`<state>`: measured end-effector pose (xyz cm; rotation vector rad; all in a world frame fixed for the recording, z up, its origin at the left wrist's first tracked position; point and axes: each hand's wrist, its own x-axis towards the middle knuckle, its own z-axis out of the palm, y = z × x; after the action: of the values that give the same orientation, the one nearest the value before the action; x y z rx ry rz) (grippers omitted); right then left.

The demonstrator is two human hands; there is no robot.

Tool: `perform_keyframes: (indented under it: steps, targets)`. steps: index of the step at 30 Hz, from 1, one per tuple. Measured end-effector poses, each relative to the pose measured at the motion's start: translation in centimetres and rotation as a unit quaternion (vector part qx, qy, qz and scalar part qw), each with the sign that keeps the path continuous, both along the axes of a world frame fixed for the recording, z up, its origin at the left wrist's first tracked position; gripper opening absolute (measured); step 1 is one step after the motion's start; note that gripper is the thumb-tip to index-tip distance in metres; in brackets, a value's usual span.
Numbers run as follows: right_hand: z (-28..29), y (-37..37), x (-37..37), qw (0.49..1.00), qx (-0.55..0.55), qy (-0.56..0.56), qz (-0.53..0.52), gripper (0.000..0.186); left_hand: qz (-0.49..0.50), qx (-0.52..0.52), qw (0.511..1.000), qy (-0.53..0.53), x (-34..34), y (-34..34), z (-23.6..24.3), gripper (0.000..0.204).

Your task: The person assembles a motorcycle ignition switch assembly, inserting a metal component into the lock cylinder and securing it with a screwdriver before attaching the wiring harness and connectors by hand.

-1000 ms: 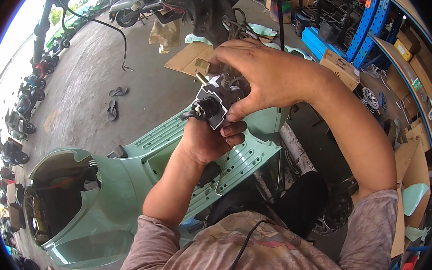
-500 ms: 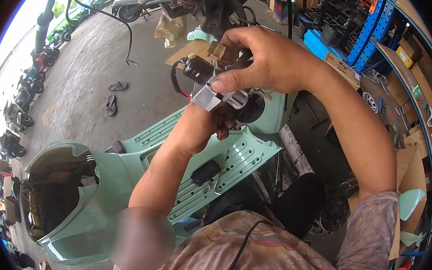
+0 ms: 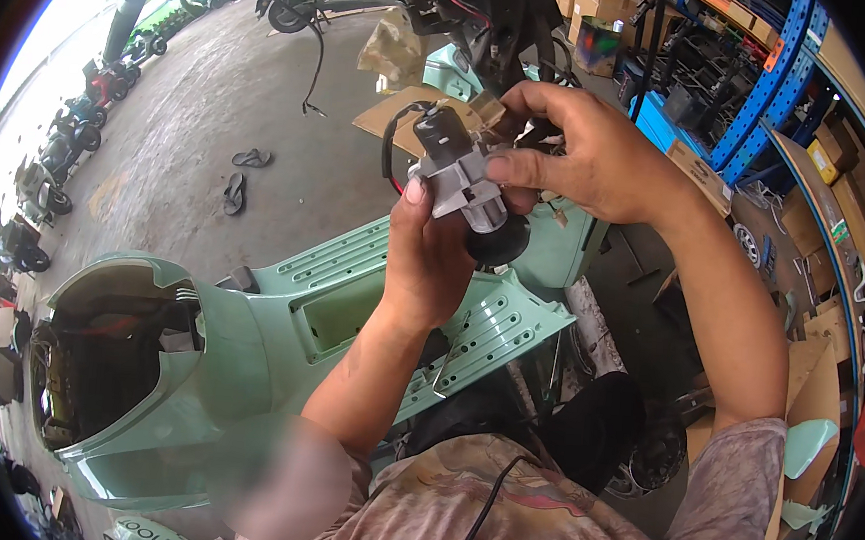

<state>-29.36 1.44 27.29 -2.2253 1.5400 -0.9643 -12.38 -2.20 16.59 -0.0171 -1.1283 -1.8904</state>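
both hands have drifted up and a little right since the earlier frame, and the part has turned so its black round end now points down and toward the person. left hand (image 3: pixel 433 260) rises from below, thumb pressed up on the part's grey side, fingers curled behind and clamped on it. right hand (image 3: pixel 586 150) comes from the right, forefinger and thumb closed on the grey bracket near the top. the lock unit (image 3: pixel 463 187), a grey metal block with a black cylinder and a dark cap, is held in the air between both hands, above the green scooter body (image 3: pixel 278 329) and well clear of it. a thin wire loop (image 3: pixel 393 147) with a red strand hangs off its left side.

this looks like an inspect-or-adjust step: the unit is being turned and looked over, not yet fitted. next move would likely need a firm left-hand hold while the right fingers work the bracket or cap, keeping the wire free of pinching. slippers (image 3: pixel 238 176) lie on the concrete floor (image 3: pixel 215 84) far off
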Motion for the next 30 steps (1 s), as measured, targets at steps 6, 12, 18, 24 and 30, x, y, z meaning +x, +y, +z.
perform_keyframes:
  steps: [6, 12, 18, 24, 30]
  targets:
    - [-1.8, -0.3, -1.5, 0.998, -0.03, -0.054, 0.0, 0.037, 0.077, 0.042, 0.989, -0.12, 0.9, -1.2, 1.0, 0.083]
    - [-2.0, -0.5, -0.4, 0.971, -0.191, 0.146, 0.009, 0.023, 0.066, 0.012, 0.988, -0.14, 0.1, -2.3, 1.1, 0.076]
    - [-3.1, -1.2, -0.9, 0.922, -0.289, 0.252, 0.042, 0.016, -0.073, 0.11, 0.981, -0.139, 1.1, -3.1, 0.8, 0.06]
    - [-3.1, -1.4, -0.6, 0.913, -0.287, 0.285, 0.047, 0.018, -0.028, 0.076, 0.975, -0.207, 2.2, -3.9, 0.1, 0.043]
    - [-3.1, -1.5, -0.4, 0.892, -0.292, 0.343, 0.027, 0.016, 0.064, 0.049, 0.959, -0.271, 1.8, -3.7, 0.0, 0.033]
